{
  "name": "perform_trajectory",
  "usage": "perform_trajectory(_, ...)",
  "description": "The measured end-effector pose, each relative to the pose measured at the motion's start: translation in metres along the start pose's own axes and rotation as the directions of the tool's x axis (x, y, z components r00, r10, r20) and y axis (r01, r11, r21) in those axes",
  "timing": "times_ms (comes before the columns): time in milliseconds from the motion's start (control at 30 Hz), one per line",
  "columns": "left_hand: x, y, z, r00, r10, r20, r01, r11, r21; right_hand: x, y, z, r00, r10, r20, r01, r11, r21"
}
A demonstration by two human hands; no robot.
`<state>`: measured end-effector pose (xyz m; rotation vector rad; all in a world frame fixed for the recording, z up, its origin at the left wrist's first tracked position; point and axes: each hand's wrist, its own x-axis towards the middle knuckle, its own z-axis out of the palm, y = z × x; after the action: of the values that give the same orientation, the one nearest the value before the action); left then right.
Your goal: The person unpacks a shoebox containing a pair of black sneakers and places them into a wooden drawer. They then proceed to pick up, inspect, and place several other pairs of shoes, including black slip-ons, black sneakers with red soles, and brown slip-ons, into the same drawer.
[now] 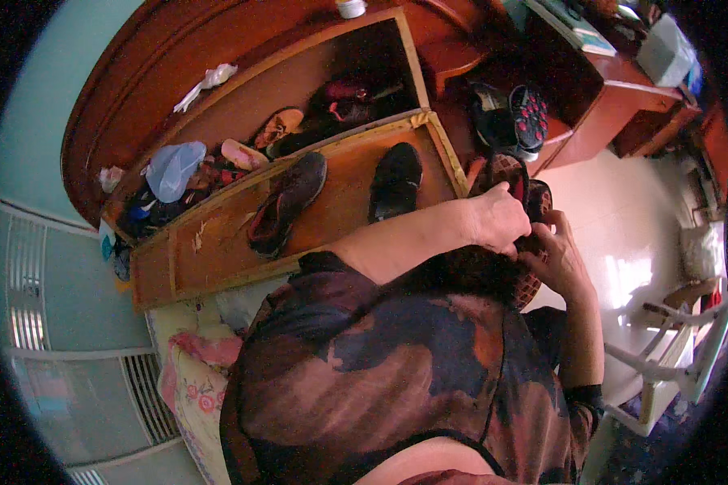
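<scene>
Both hands are together at the right of the lid, on dark shoes with brown, grid-patterned soles. My left hand (500,219) crosses over from the left and grips a dark shoe (511,168), its sole turned partly up. My right hand (559,257) pinches the edge of another dark shoe (526,290), its lower part partly hidden by my sleeve and hand. A further dark shoe end (541,197) shows between the hands. On the wooden lid (346,200) lie a dark grey shoe (288,203) and a black shoe (395,182), apart from each other.
Behind the lid, an open wooden compartment (218,130) holds a tan slipper (281,126), a pale bag (176,171) and other footwear. Black shoes with pink-studded soles (529,118) rest by the cabinet (625,97). A white chair frame (661,357) stands at right, a floral bedspread (197,388) at left.
</scene>
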<state>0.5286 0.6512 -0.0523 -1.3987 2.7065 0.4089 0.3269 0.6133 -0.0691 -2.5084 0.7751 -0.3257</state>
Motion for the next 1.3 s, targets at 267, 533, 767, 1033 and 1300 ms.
perform_trajectory(267,-0.024,-0.029,0.030,0.794,-0.347,-0.500,0.297,0.938,-0.180,-0.010,0.036,0.043,0.980,0.125,-0.152,-0.061,0.928,0.369)
perform_trajectory(533,-0.049,-0.011,0.082,0.559,-0.519,-0.647,0.431,0.848,-0.308,-0.034,0.063,0.077,0.943,0.313,-0.115,-0.158,0.722,0.674)
perform_trajectory(767,-0.067,-0.008,0.100,0.577,-0.815,0.056,0.727,0.481,-0.490,-0.031,0.061,0.066,0.954,0.299,0.035,-0.285,0.860,0.424)
perform_trajectory(1033,-0.061,-0.005,0.149,0.642,-0.767,-0.005,0.074,0.069,-0.995,-0.027,0.053,0.039,0.982,-0.058,-0.181,0.082,0.988,0.127)
perform_trajectory(1300,-0.079,-0.003,0.106,0.728,-0.669,0.147,-0.171,-0.385,-0.907,-0.026,0.044,0.011,0.960,-0.250,-0.129,0.244,0.968,-0.063)
